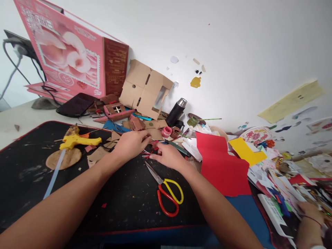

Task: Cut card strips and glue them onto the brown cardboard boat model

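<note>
My left hand (132,144) is closed over the middle of the black mat (111,197), its fingertips pinched together; what they hold is too small to make out. Facing it, my right hand (168,155) has its thumb and fingers bent inward around something hidden. A small red piece (155,144) shows by the right fingertips. Thin red and white strips (146,154) lie just below, between the two hands. Closest to me, scissors (164,188) with one red and one yellow handle rest on the mat, blades pointing toward the hands.
A yellow glue gun (80,140) lies on a round brown disc (63,159) at left. Cardboard (145,88), a black thermos (176,112) and paint jars (166,131) stand behind. Red paper (223,166) is at right. Another person's hand (310,214) is among clutter at far right.
</note>
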### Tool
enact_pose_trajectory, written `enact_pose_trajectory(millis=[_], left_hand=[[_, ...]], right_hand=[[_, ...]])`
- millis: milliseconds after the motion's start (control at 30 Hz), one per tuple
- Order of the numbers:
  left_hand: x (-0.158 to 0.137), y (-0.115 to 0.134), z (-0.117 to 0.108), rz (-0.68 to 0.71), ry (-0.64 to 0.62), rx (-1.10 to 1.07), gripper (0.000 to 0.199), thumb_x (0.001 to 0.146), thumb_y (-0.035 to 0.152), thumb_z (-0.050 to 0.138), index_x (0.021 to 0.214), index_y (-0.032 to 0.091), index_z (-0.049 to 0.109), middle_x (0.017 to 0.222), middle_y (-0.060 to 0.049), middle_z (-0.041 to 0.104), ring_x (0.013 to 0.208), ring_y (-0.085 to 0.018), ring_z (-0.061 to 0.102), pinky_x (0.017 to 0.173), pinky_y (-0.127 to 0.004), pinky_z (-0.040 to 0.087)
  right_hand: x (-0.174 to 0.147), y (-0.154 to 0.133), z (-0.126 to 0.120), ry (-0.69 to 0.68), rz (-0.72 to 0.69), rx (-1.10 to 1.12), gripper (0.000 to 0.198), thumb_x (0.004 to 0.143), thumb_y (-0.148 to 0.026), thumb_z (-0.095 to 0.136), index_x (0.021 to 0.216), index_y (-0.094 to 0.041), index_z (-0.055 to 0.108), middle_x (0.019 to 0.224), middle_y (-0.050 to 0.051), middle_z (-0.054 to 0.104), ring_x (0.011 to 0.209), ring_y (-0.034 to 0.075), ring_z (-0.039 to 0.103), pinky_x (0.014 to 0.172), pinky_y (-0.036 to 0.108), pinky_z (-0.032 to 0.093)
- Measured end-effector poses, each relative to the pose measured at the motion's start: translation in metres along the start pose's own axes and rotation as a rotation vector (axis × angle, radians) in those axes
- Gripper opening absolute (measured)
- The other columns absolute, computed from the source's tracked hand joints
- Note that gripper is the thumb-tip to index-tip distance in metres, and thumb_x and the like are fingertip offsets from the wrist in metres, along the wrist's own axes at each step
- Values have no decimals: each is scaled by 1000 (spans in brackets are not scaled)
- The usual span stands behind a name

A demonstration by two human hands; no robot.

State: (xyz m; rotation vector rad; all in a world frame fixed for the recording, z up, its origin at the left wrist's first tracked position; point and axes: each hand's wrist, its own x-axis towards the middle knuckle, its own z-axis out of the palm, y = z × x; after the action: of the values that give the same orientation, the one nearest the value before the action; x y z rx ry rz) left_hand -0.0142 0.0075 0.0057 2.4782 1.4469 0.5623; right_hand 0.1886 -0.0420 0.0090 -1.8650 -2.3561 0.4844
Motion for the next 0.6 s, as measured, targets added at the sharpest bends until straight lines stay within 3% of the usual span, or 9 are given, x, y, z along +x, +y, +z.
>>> enact_pose_trajectory(millis=[200, 600], left_hand=[[0, 0, 1, 7, 3, -2, 41, 108, 42, 45, 112, 22, 80, 106, -12, 86, 96, -34, 81, 75, -36, 52], [0, -2, 4, 22, 12, -20, 38, 107, 42, 49, 112, 23, 81, 105, -10, 86, 95, -34, 81, 75, -36, 53]], right_hand=[[-1, -10, 0, -53, -33, -137, 35, 101, -46, 77, 125, -20, 74, 95, 6, 80, 90, 25, 73, 71, 29, 41], [1, -20, 5, -61, -24, -256, 22, 108, -34, 61, 113, -20, 77, 109, 13, 82, 100, 28, 77, 82, 33, 50]])
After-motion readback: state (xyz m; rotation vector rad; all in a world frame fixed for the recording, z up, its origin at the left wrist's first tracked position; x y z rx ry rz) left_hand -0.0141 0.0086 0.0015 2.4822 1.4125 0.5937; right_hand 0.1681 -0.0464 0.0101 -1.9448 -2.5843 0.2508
